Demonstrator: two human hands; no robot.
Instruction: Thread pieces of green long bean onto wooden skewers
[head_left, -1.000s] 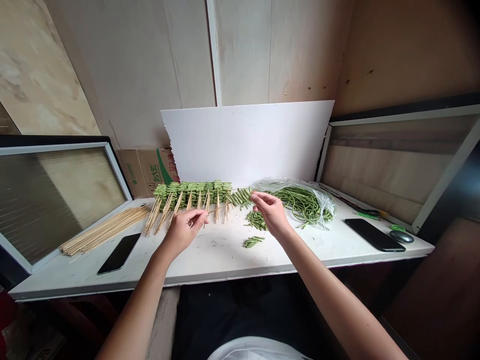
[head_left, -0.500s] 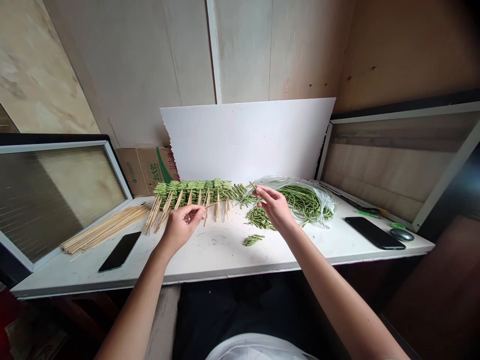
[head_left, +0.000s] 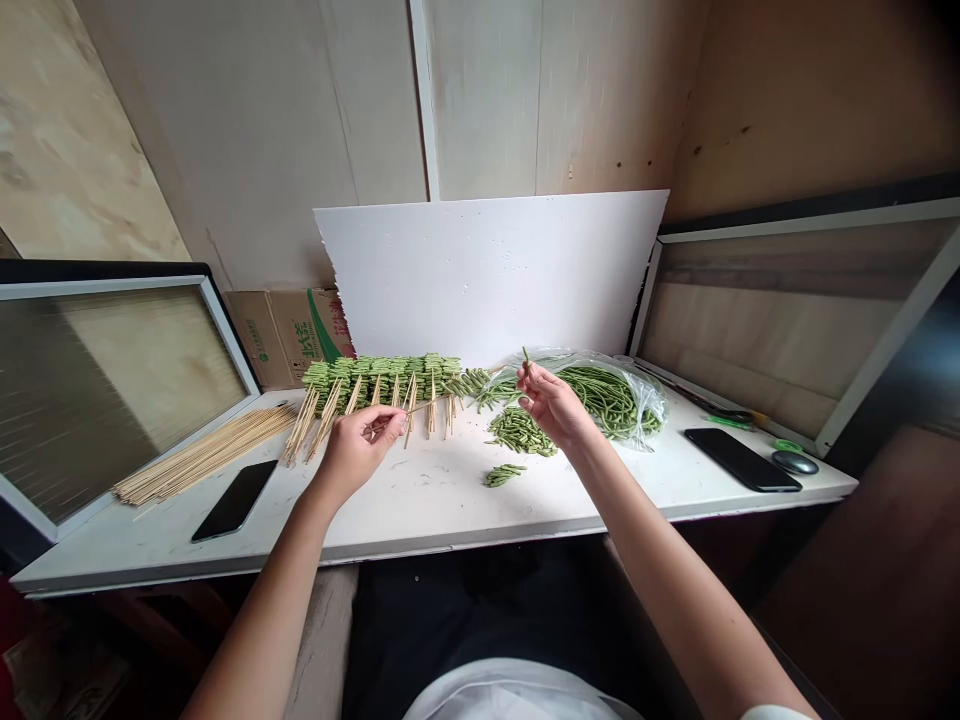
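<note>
My left hand [head_left: 365,440] is closed on the lower end of a bamboo skewer [head_left: 425,405] that slants up to the right. Several short green bean pieces [head_left: 471,382] appear threaded along its far part. My right hand [head_left: 553,402] pinches one cut green bean piece [head_left: 526,354], which stands nearly upright above the fingertips. Below that hand lie a heap of cut bean pieces [head_left: 521,430] and a smaller pile [head_left: 504,475] nearer the table's front. Behind my left hand are stacked bean skewers [head_left: 375,372], their bare sticks pointing forward.
Loose bamboo skewers [head_left: 202,452] and a black phone [head_left: 234,500] lie at left. A clear plastic bag [head_left: 651,425] with long green beans [head_left: 604,395] sits behind my right hand. Another phone [head_left: 739,460] and a computer mouse [head_left: 795,462] are at right. A white foam board [head_left: 491,275] stands behind.
The bean piece in my right hand has turned from slanting by the skewer tip to nearly upright, and that hand has shifted slightly right. My left hand keeps its grip; the camera view shifted slightly.
</note>
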